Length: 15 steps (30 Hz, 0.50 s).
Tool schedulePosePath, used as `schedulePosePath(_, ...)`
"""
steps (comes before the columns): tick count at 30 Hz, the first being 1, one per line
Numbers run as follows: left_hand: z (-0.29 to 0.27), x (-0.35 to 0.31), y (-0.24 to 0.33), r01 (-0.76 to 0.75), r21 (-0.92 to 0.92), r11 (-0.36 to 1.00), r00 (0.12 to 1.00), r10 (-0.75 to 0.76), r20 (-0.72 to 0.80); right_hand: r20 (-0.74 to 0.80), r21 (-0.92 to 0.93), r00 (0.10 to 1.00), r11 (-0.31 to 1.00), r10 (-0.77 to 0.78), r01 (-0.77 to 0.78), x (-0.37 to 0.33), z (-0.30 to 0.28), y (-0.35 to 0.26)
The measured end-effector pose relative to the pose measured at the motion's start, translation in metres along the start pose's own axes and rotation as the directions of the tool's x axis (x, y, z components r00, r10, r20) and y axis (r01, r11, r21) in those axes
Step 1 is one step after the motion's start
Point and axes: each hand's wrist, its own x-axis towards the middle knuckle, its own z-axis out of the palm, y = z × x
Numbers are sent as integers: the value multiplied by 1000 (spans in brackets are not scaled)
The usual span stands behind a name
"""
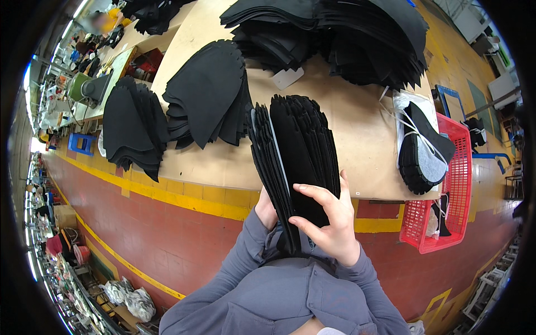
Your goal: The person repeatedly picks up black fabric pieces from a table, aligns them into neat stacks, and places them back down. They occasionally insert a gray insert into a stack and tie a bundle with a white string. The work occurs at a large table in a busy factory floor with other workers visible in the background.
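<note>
Stack of black felt pieces (296,162) held upright on edge at chest height, over the near edge of the tabletop (346,128). Right hand (329,220) at the stack's 5 o'clock, fingers spread flat on its front face, thumb pressing low. Left hand (267,211) at 7 o'clock, mostly hidden behind the stack, seems to grip the back; closure can't be told. Red basket (455,184) at 3 o'clock holds black and white bits. Tied bundle of black-and-grey pieces (421,151) lies beside it.
</note>
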Motion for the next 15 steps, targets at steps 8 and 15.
schedulePosePath(8, 0, -4, -1, -2, -4, 1000, 1000, 2, 5, 5, -56, 997, 996, -75, 75, 0, 1, 7)
schedulePosePath(15, 3, -2, 0, -10, -16, 1000, 1000, 10, 4, -12, -21, 1000, 1000, -13, 13, 1, -2, -1)
